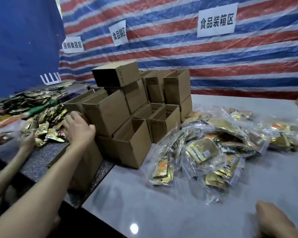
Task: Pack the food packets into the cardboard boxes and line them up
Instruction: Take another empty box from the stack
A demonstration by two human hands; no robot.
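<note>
Work surface is a glossy pale grey table (162, 212). Nearest, well to the right of the box stack (175, 88), the right hand (279, 222) hovers low over bare tabletop, fingers relaxed and holding nothing. Just right of the stack, clear bags of food packets (205, 152) lie heaped, and none appears boxed yet. At the stack's left edge the left hand (81, 127) lies against the end of a middle box (108, 115). Blur prevents judging whether the fingers have closed on it. Assessment: one empty box is being drawn out. The stack is loosely piled, with a top box (117, 74) perched askew. Recommend steadying the neighbouring boxes with the free hand and lifting the box clear, not dragging it. Left of the stack, another person's hand (26, 140) works among loose packets (46, 121). Behind the stack hangs a striped tarp (162, 48).
</note>
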